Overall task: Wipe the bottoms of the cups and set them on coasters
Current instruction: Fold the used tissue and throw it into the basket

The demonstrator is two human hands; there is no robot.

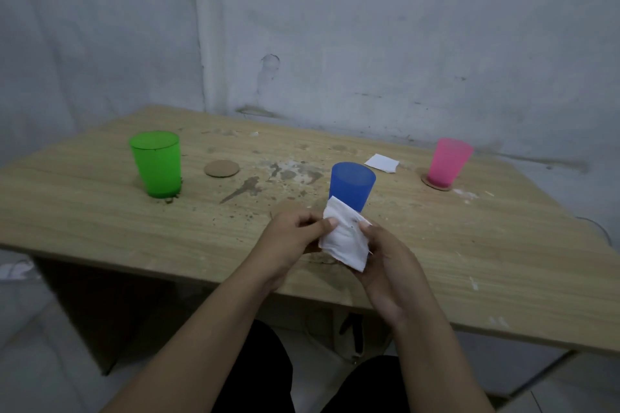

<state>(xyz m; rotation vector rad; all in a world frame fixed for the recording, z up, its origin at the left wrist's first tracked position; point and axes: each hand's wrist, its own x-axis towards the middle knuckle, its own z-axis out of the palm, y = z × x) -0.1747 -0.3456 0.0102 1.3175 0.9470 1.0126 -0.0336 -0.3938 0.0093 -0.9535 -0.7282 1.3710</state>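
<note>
both hands, left hand [291,234] and right hand [385,256], pinch a folded white tissue [345,240] over the wooden table [100,211]. the blue plastic cup [352,184] stands just behind, apparently off any coaster; an empty round cork coaster [221,168] lies further left. the soiled tissue might smear grit onto its base.

A light wooden table [100,218], stained and crumb-strewn at its middle, carries three cups. A green cup [156,168] stands far left, with a bare cork coaster [221,168] just to its right. A blue cup [351,185] stands centre. Behind it lies a white tissue [381,163]. Far right, a pink cup [449,162] sits on a coaster [427,182].
</note>
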